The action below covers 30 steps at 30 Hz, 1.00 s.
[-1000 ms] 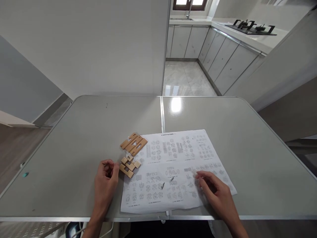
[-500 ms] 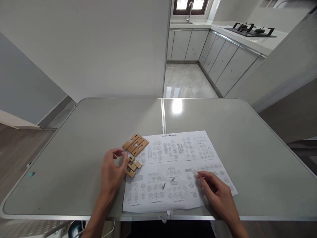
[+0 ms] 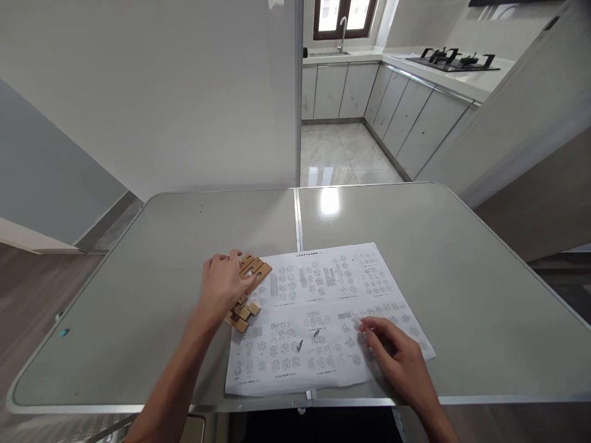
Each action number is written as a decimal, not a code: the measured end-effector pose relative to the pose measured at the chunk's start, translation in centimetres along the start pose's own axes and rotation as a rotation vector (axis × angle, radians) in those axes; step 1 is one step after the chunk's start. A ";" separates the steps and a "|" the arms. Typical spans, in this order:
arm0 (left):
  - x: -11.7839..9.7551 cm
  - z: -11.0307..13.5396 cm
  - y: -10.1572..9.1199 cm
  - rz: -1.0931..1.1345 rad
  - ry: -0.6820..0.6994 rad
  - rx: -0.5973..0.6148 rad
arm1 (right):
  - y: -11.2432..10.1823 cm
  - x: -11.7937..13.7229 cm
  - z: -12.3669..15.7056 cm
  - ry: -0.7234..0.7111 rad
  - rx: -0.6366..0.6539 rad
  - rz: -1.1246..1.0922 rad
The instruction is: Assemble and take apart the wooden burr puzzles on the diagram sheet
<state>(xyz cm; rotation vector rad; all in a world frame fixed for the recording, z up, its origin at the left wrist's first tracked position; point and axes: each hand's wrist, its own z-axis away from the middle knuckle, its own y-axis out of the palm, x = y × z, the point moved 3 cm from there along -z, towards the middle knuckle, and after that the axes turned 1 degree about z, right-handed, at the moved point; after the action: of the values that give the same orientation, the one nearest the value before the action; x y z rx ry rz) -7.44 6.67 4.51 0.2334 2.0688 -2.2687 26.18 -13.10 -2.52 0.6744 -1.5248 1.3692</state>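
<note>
My left hand (image 3: pixel 224 284) reaches over a group of flat slotted wooden puzzle pieces (image 3: pixel 262 271) at the left corner of the paper sheet. Its fingers lie along their far left side and the thumb crosses their near side, fingers apart. The hand hides part of these pieces, which lie flat. Below it are several smaller interlocked wooden pieces (image 3: pixel 241 319). Over the right part of the printed sheet (image 3: pixel 318 295), my right hand (image 3: pixel 397 354) rests with fingers curled and thumb and index tips close together. Nothing shows in its grip.
The grey folding table (image 3: pixel 415 234) has a metal seam (image 3: pixel 298 212) down its middle. A small teal bit (image 3: pixel 63 332) lies near its left edge. Two small dark grey scraps or marks (image 3: pixel 300 346) are on the sheet. Beyond the table are a wall and a kitchen.
My left hand has moved up and over the slotted wooden pieces, from beside the smaller ones. The view has shifted slightly; my right hand stays in the same place on the sheet.
</note>
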 end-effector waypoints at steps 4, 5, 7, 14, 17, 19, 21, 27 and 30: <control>-0.6 -1.0 -0.3 -0.125 0.042 0.054 | -0.1 -0.4 -0.2 -0.023 0.020 0.007; -0.8 -1.2 -0.4 -0.145 0.056 0.051 | -0.2 -0.6 -0.2 -0.029 0.031 0.010; -1.2 -1.4 -0.5 -0.173 0.078 0.049 | -0.3 -0.7 -0.3 -0.037 0.044 0.016; -2.2 -1.9 -0.8 -0.205 0.109 0.063 | -0.2 -0.3 -0.3 -0.026 0.040 0.006; -2.4 -2.0 -0.8 -0.208 0.131 0.058 | 0.0 0.2 -0.2 -0.021 0.003 -0.005; -2.5 -2.0 -0.8 -0.201 0.140 0.050 | 0.1 0.4 -0.2 -0.023 -0.007 -0.008; -2.6 -2.0 -0.8 -0.182 0.143 0.036 | 0.1 0.4 -0.2 -0.024 -0.019 -0.010; -2.9 -2.2 -0.8 -0.143 0.156 0.030 | 0.2 0.1 -0.2 -0.023 -0.030 -0.021; -3.1 -2.2 -0.6 -0.131 0.162 0.036 | 0.2 0.0 -0.2 -0.016 -0.024 -0.022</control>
<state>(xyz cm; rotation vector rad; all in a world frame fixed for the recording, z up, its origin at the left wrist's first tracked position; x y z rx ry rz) -4.34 8.77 5.37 0.3021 2.1813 -2.4404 26.05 -12.91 -2.65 0.6871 -1.5392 1.3300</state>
